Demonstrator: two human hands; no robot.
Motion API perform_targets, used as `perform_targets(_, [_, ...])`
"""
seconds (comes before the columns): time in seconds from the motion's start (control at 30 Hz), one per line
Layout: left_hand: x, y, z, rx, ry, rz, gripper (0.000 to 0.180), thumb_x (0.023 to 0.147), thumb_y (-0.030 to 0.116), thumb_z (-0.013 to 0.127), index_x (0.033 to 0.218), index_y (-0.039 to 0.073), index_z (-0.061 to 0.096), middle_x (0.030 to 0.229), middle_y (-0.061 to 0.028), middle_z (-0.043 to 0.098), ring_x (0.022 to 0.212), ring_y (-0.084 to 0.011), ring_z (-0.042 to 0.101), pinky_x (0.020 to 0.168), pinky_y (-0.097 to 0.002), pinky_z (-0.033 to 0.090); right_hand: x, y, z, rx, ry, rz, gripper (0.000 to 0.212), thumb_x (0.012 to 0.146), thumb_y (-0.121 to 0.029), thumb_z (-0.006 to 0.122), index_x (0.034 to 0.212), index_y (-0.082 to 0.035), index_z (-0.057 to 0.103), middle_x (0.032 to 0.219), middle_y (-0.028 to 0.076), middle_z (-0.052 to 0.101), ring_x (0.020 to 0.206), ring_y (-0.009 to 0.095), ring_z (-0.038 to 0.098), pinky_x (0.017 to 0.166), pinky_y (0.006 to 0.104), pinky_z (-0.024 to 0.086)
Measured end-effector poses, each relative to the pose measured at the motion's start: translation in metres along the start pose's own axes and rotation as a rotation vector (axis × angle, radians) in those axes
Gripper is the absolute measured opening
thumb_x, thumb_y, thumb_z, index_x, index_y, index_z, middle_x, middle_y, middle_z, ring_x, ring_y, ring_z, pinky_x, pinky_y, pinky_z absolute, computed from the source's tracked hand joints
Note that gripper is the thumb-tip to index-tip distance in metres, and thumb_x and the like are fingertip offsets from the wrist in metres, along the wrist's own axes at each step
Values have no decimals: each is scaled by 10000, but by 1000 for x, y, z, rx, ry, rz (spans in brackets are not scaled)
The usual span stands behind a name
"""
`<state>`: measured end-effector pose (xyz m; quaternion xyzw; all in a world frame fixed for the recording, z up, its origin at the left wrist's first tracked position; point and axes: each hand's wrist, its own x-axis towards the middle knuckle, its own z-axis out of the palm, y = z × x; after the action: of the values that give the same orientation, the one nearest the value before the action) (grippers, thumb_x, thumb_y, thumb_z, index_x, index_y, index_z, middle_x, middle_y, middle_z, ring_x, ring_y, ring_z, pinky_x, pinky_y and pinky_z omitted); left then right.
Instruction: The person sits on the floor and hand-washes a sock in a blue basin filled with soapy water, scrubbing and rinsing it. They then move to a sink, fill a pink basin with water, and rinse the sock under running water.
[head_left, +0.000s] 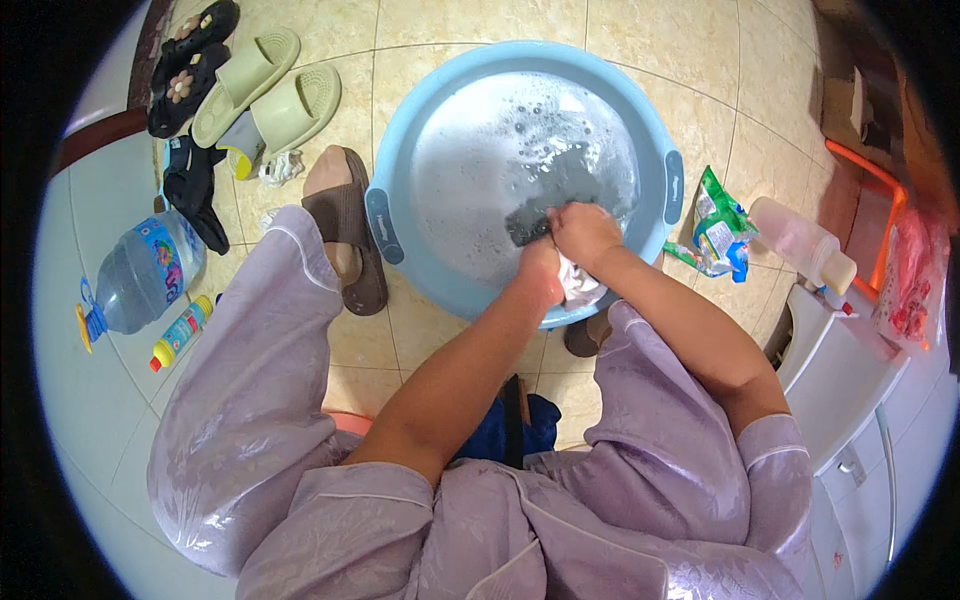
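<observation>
A light blue round basin [400, 130] holds soapy water [465, 150] with white suds. Over its near side my two hands are close together on a bunched white cloth [580, 287], which hangs down at the near rim. My left hand [541, 268] is closed against the cloth, its fingers partly hidden. Just above and right of it, my right hand [586, 236] is curled into a fist on the cloth. Beside my knuckles a dark grey patch [528, 220] shows in the water; whether it is fabric or water bare of suds I cannot tell.
Right of the basin lie a green packet [722, 225] and a pinkish clear bottle [795, 235], near an orange-edged container [868, 165]. To the left are pale green slides [300, 105], black sandals [185, 85], a large water jug [150, 270] and a yellow-green bottle [182, 332].
</observation>
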<state>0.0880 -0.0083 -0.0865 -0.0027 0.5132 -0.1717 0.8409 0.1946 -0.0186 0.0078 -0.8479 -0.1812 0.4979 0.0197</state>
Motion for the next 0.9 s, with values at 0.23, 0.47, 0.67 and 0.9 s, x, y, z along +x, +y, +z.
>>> perform_targets(0.23, [-16, -2, 14, -87, 48, -46, 342, 909, 267, 360, 1062, 17, 536, 985, -153, 599, 864, -283, 601, 751, -431, 503, 6, 2, -3, -63, -49, -4, 315, 811, -287, 498, 894, -34, 666, 978, 245, 601, 962, 371, 576, 863, 450, 433])
perform_targets(0.47, [-23, 13, 4, -193, 26, 2, 370, 913, 238, 287, 1099, 10, 511, 1042, -171, 572, 897, -321, 590, 774, -486, 499, 27, 36, 10, 597, -75, 165, 430, 820, -358, 509, 802, 56, 626, 819, 243, 621, 751, 358, 614, 719, 416, 471])
perform_targets(0.67, [1, 7, -19, -215, -175, -125, 345, 938, 299, 336, 1133, 70, 506, 1090, -137, 569, 946, -289, 583, 819, -459, 478, 3, 24, 26, 172, 76, -226, 430, 834, -428, 507, 804, -23, 647, 776, 218, 619, 737, 373, 601, 710, 415, 467])
perform_targets(0.9, [-25, 6, 20, -126, -108, -156, 319, 911, 314, 428, 1040, 47, 548, 973, -147, 605, 853, -263, 607, 722, -423, 507, -11, 10, 3, 9, 43, -113, 445, 885, -349, 401, 782, -2, 660, 843, 237, 617, 820, 409, 591, 787, 474, 455])
